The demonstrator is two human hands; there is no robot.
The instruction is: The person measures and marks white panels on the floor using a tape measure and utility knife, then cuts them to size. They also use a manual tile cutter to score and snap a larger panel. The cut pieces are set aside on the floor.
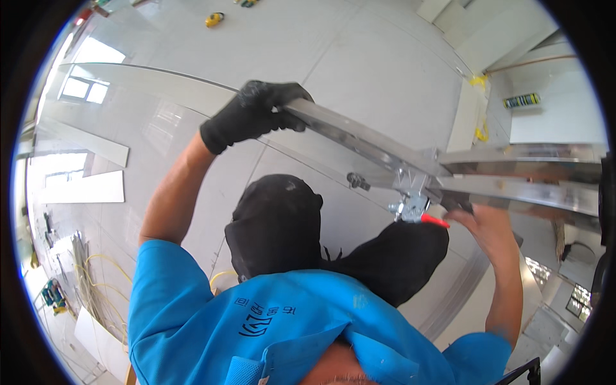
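Observation:
My left hand, in a black glove, is closed round the far end of a shiny metal bar. The bar slants down to the right and joins two longer metal rails that run to the right edge. At the joint sits a toggle clamp with a red handle. A small dark knob is beside it. My right hand is bent round the lower rail, close to the red handle's tip. Its fingers are partly hidden by the rail, and something dark shows at them.
A clear sheet's edge runs behind my left hand. Pale boards lie at left, near a bundle of thin strips and a green tool. A yellow tape measure is on the far floor. At right lies a green-black canister.

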